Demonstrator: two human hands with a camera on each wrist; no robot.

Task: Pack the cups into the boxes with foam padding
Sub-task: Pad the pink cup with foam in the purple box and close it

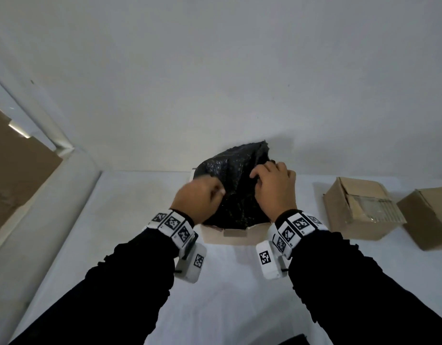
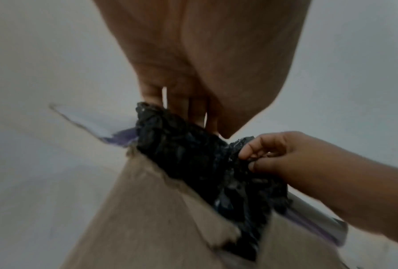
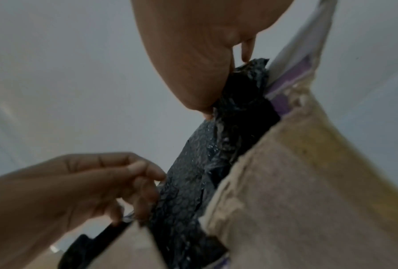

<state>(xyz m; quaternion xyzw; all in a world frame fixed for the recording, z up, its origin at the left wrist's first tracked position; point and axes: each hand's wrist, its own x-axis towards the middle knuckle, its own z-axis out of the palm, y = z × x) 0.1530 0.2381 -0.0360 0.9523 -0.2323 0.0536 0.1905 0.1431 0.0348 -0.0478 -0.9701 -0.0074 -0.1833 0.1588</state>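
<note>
Black sleeves (image 1: 130, 282) with marker-printed wristbands (image 1: 174, 226) fill the near edge of the head view, and both hands reach forward into a wad of black bubble padding (image 1: 233, 185). It bulges up out of an open cardboard box (image 1: 230, 236) on the white table (image 1: 227, 295), between the two hands. The left hand (image 1: 198, 199) has its fingers (image 2: 190, 107) curled down onto the padding's left side, gripping its top edge; the right hand (image 1: 274, 189) pinches a fold of the padding's upper right part between thumb and curled fingers (image 2: 251, 151). The padding looks crumpled and glossy, its small bubbles catching light (clearest in the right wrist view), and it sits against the box's torn brown flaps (image 3: 285, 172). No cup can be made out under it. Well apart to the right lie two more cardboard boxes (image 1: 359, 207), side by side.
</note>
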